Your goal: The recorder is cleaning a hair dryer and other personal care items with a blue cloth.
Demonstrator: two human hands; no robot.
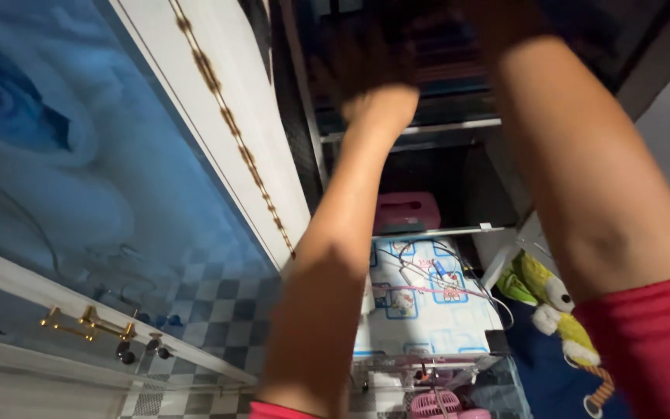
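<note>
Both hands, left (366, 74) and right (505, 23), are raised into a dark upper shelf (428, 128) (grip cannot be told); a pink box (406, 211) sits below them.

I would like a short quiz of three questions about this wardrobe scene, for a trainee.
1. True or false: both arms reach up into the dark upper shelf of the wardrobe.
2. What colour is the box on the shelf below the left hand? A. pink B. green C. black
3. Fill in: the stuffed toy beside the right arm is yellow and ____.

Key:
1. True; the right hand is dark and blurred, so its grip cannot be judged.
2. A
3. white
</note>
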